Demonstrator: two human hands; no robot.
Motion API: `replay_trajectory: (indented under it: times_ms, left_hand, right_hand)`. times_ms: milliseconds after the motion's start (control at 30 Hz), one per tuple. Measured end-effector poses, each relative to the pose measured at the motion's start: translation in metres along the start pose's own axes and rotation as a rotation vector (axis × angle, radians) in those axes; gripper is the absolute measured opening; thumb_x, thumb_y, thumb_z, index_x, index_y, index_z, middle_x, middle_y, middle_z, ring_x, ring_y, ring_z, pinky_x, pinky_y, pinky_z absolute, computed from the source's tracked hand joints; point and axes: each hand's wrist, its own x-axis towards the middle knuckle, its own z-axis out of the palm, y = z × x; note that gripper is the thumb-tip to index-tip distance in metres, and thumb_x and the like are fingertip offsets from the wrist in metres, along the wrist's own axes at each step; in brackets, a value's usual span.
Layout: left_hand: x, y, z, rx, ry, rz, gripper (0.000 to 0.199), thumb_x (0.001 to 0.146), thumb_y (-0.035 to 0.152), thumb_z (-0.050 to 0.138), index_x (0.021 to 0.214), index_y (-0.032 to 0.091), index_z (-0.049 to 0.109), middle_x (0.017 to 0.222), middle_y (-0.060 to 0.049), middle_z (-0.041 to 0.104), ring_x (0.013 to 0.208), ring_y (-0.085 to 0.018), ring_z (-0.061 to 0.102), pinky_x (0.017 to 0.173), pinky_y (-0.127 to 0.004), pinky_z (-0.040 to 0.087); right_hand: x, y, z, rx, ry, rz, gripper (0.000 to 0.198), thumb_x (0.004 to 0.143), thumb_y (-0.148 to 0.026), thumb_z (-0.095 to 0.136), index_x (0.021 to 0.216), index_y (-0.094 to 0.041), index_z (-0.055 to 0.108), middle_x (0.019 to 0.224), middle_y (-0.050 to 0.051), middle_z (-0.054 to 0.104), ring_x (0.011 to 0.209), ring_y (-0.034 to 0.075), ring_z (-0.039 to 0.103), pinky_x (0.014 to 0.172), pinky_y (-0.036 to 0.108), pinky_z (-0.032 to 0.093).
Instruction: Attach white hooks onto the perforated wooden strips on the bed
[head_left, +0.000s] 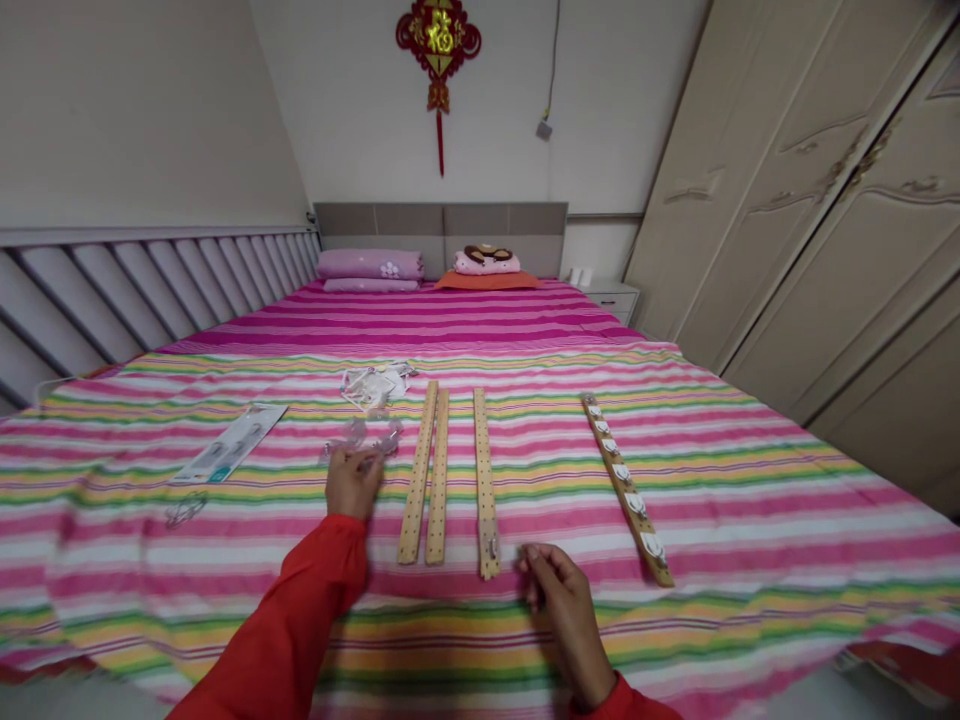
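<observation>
My left hand (352,482) reaches into a small group of clear plastic hooks (386,437), fingers closed at the edge of one. Low on the right, my right hand (559,592) is curled with its fingertips together; whatever may be between them is hidden. Just left of it lies a perforated wooden strip (482,455) with a clear hook patch (489,540) stuck near its close end. Two more wooden strips, one on the left (420,470) and another beside it (438,480), lie between my hands. Farther right, a wooden strip (622,487) carries a row of white hooks (635,505).
Crumpled clear wrappers (375,384) lie beyond the clear hooks. To the left are a flat hook packet (232,445) and some thin metal loops (185,510). Everything rests on a striped bedspread (247,570). A bed rail (157,290) runs along the left; wardrobes (810,220) stand right.
</observation>
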Motion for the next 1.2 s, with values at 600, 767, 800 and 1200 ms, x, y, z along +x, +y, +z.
replay_trajectory:
  times_ms: [600, 767, 800, 1200]
  left_hand:
    - [-0.024, 0.063, -0.024, -1.078, -0.177, -0.894, 0.01, 0.075, 0.002, 0.061, 0.071, 0.01, 0.065, 0.061, -0.001, 0.065, 0.054, -0.006, 0.061, 0.053, -0.012, 0.05]
    - [-0.067, 0.102, -0.011, -1.317, -0.32, -1.16, 0.021, 0.084, 0.001, 0.048, 0.074, 0.011, 0.063, 0.069, -0.004, 0.069, 0.062, -0.008, 0.066, 0.059, -0.014, 0.054]
    - [-0.077, 0.108, -0.007, -1.371, -0.332, -1.228, 0.023, 0.086, 0.001, 0.046, 0.076, 0.012, 0.063, 0.071, -0.004, 0.069, 0.064, -0.008, 0.067, 0.061, -0.014, 0.055]
    - [-0.146, 0.126, 0.021, -1.565, -0.603, -1.228, 0.013, 0.079, 0.002, 0.059, 0.079, 0.014, 0.065, 0.073, -0.001, 0.067, 0.063, -0.005, 0.063, 0.059, -0.013, 0.049]
  right_hand:
    - [0.007, -0.015, 0.011, -0.038, -0.078, -0.061, 0.042, 0.058, -0.055, 0.075, 0.07, -0.015, 0.066, 0.051, -0.002, 0.056, 0.037, 0.008, 0.043, 0.035, 0.021, 0.032]
    - [0.002, -0.022, 0.034, -0.012, -0.224, -0.04, 0.041, 0.061, -0.053, 0.075, 0.076, -0.017, 0.064, 0.05, -0.004, 0.056, 0.038, 0.009, 0.043, 0.037, 0.021, 0.032]
    - [0.001, -0.023, 0.038, 0.003, -0.248, -0.055, 0.039, 0.062, -0.052, 0.075, 0.077, -0.017, 0.064, 0.048, -0.004, 0.054, 0.039, 0.009, 0.044, 0.038, 0.021, 0.034]
    - [-0.005, -0.041, 0.038, -0.106, -0.182, -0.328, 0.018, 0.074, -0.037, 0.068, 0.076, -0.02, 0.067, 0.074, 0.002, 0.061, 0.066, 0.016, 0.058, 0.06, 0.026, 0.047]
